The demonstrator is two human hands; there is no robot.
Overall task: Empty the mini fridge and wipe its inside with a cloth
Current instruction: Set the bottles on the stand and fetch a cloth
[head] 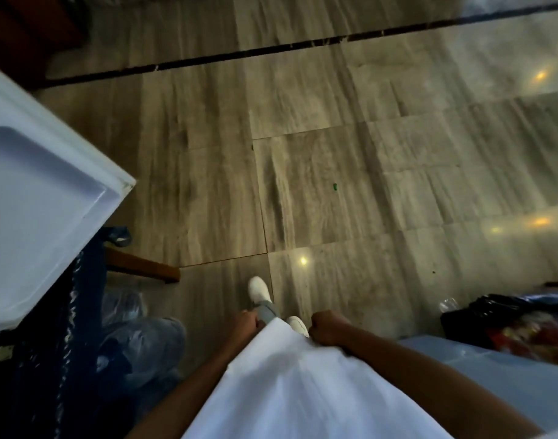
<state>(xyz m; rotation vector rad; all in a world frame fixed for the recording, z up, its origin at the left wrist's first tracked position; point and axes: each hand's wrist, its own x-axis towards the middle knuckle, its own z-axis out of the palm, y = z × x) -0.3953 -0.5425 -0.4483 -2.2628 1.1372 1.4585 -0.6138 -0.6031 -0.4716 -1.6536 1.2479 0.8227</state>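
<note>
Above grey floor tiles [318,147], white fridge door [43,198] hangs open; both hands [247,323] [326,327] fisted, fingers curled together.

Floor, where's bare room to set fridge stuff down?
Free: the tiled floor ahead of the white shoes, up to the dark strip. Crowded: plastic bags under the fridge door at left, black bag at right.
</note>
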